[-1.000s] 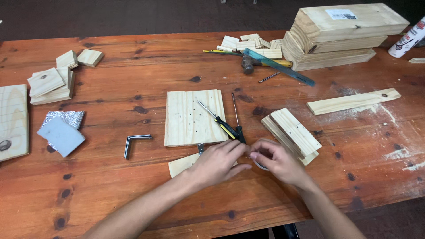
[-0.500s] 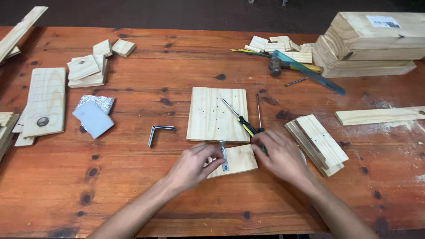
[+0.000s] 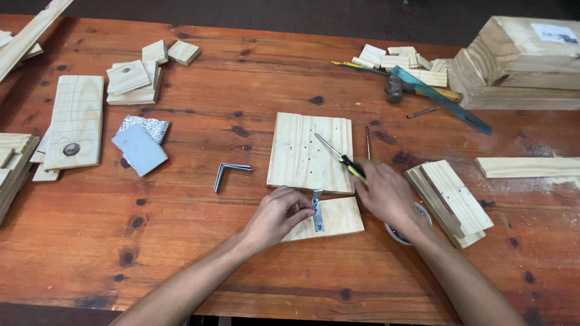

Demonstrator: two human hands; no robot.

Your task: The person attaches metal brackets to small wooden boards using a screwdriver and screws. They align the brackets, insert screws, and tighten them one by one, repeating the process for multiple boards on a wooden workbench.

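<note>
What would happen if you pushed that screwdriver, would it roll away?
The screwdriver probably would roll sideways: its shaft and handle look round, and it lies flat on a smooth board. It looks stiff, being thin metal. The right hand covers its handle end, so that would likely stop it.

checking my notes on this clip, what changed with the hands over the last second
The right hand moved up from the small wood piece to the yellow-handled screwdriver on the square board. The left hand stayed on the small piece, fingers at its metal bracket. The loose angle bracket lies unmoved.
</note>
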